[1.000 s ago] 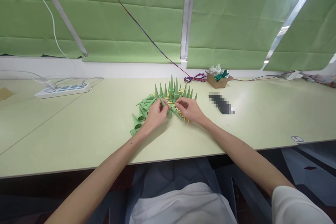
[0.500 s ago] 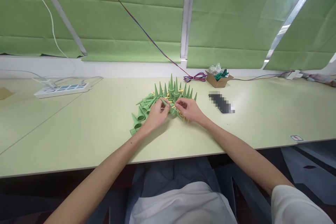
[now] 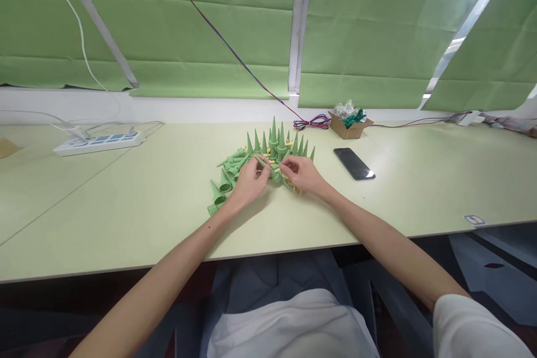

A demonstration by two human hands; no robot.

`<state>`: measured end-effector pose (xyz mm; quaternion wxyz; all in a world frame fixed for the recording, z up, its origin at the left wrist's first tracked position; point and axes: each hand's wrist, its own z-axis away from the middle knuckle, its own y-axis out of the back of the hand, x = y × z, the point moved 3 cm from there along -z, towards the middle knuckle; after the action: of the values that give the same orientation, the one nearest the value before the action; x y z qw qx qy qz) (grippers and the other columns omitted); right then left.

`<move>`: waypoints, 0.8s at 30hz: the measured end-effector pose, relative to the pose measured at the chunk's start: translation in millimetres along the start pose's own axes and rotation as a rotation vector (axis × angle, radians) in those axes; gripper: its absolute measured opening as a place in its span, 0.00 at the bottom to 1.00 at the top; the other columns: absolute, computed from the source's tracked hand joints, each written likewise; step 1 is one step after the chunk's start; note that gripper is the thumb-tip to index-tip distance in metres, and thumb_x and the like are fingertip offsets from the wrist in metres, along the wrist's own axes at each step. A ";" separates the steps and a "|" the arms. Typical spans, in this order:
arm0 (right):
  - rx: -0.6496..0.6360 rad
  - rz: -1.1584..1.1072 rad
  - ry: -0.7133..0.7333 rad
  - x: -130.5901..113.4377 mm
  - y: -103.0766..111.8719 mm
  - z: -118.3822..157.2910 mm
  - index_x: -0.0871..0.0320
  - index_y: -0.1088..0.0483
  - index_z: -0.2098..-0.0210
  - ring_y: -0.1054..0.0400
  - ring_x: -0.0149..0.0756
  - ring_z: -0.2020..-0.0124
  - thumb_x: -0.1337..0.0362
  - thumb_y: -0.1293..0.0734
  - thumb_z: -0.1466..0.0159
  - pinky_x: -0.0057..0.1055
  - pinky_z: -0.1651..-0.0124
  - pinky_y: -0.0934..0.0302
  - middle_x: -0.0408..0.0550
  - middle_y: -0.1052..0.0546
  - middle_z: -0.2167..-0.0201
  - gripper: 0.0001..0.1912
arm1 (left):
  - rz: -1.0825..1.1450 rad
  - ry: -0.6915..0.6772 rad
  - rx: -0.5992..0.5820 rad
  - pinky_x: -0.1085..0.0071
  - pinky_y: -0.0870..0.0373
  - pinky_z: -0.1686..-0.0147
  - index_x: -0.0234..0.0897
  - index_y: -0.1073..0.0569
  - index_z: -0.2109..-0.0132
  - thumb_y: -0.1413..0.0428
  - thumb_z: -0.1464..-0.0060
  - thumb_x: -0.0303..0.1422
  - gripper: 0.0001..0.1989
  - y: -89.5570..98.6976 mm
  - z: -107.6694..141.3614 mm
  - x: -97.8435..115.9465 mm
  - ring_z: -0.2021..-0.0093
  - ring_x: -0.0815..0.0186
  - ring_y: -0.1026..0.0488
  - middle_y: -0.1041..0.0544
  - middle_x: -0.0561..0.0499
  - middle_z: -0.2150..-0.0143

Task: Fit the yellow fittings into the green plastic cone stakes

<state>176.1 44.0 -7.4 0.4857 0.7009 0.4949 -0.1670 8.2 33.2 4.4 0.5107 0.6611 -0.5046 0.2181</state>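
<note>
Green plastic cone (image 3: 260, 161) over the pale tabletop (image 3: 168, 207), left hand (image 3: 252, 176) gripping it, right hand (image 3: 302, 173) pinched narrow on a small yellow piece (image 3: 277, 169), upright green cones (image 3: 281, 141) standing just beyond, black smartphone (image 3: 354, 164) lying right, cardboard box (image 3: 347, 131) farther back

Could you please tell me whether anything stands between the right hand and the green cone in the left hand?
Nothing visible blocks the gap from the right hand to the green cone, apart from the gripping fingers of the left hand. A small yellow piece shows beside the right hand; the upright cones stand behind both hands.
</note>
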 end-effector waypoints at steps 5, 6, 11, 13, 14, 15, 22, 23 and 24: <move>-0.005 0.008 -0.001 1.4 -0.4 -0.4 0.58 0.29 0.71 0.35 0.30 0.75 0.60 0.36 0.36 0.28 0.69 0.41 0.43 0.26 0.75 0.10 | -0.002 -0.010 0.003 0.69 0.32 0.67 0.38 0.34 0.61 0.50 0.39 0.35 0.05 -0.1 -0.1 0.4 0.68 0.66 0.28 0.27 0.50 0.63; -0.005 0.011 0.000 1.5 -0.3 -0.5 0.58 0.29 0.71 0.36 0.30 0.75 0.60 0.36 0.36 0.28 0.69 0.42 0.43 0.26 0.76 0.10 | -0.004 -0.014 0.003 0.69 0.32 0.67 0.38 0.34 0.61 0.50 0.39 0.35 0.05 -0.2 -0.2 0.0 0.68 0.66 0.28 0.27 0.50 0.62; -0.005 0.026 -0.007 1.9 0.0 -0.5 0.58 0.29 0.72 0.38 0.29 0.77 0.59 0.36 0.35 0.28 0.70 0.44 0.42 0.28 0.78 0.12 | -0.021 -0.050 -0.009 0.68 0.32 0.66 0.38 0.34 0.60 0.50 0.38 0.36 0.06 -1.1 0.5 -1.3 0.68 0.66 0.28 0.27 0.49 0.61; -0.004 0.041 -0.011 2.3 0.2 -0.4 0.58 0.30 0.73 0.40 0.29 0.78 0.59 0.37 0.35 0.28 0.70 0.45 0.41 0.29 0.79 0.13 | -0.036 -0.065 -0.014 0.68 0.32 0.65 0.38 0.34 0.60 0.51 0.38 0.36 0.06 -1.6 1.2 -1.1 0.67 0.66 0.28 0.27 0.49 0.60; -0.004 0.050 -0.012 2.4 0.4 -0.5 0.58 0.31 0.73 0.40 0.29 0.78 0.59 0.37 0.35 0.28 0.70 0.45 0.41 0.30 0.79 0.13 | -0.047 -0.069 -0.017 0.68 0.32 0.65 0.38 0.34 0.60 0.51 0.38 0.36 0.06 -2.0 1.6 -1.0 0.67 0.66 0.28 0.26 0.49 0.60; -0.006 0.059 -0.013 2.5 0.5 -0.6 0.58 0.31 0.74 0.41 0.29 0.78 0.59 0.37 0.35 0.28 0.70 0.46 0.41 0.31 0.79 0.13 | -0.056 -0.070 -0.020 0.68 0.32 0.65 0.38 0.34 0.60 0.51 0.38 0.36 0.06 -2.5 1.9 -0.9 0.66 0.66 0.28 0.26 0.49 0.60; 0.010 0.078 -0.049 2.7 0.5 -2.0 0.58 0.35 0.76 0.43 0.29 0.78 0.60 0.38 0.36 0.28 0.70 0.49 0.40 0.34 0.81 0.14 | -0.174 -0.151 -0.017 0.67 0.30 0.65 0.38 0.34 0.57 0.53 0.35 0.37 0.08 -5.7 6.1 -4.3 0.64 0.64 0.27 0.26 0.48 0.58; 0.013 0.064 -0.052 2.8 0.1 -2.1 0.58 0.35 0.76 0.44 0.29 0.78 0.60 0.38 0.36 0.28 0.71 0.50 0.40 0.34 0.81 0.14 | -0.246 -0.191 -0.015 0.65 0.29 0.61 0.38 0.34 0.57 0.53 0.35 0.37 0.08 -5.8 7.2 -4.5 0.63 0.63 0.27 0.25 0.47 0.56; 0.018 0.045 -0.054 2.8 -0.2 -2.2 0.58 0.35 0.76 0.44 0.29 0.78 0.60 0.38 0.35 0.28 0.71 0.50 0.40 0.34 0.81 0.14 | -0.331 -0.247 -0.016 0.62 0.29 0.56 0.37 0.33 0.56 0.52 0.35 0.36 0.08 -5.9 8.3 -3.9 0.59 0.61 0.27 0.25 0.45 0.54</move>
<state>176.6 47.3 -8.5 0.4963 0.7115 0.4640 -0.1792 10.0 27.3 -4.7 0.4791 0.7526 -0.4496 0.0447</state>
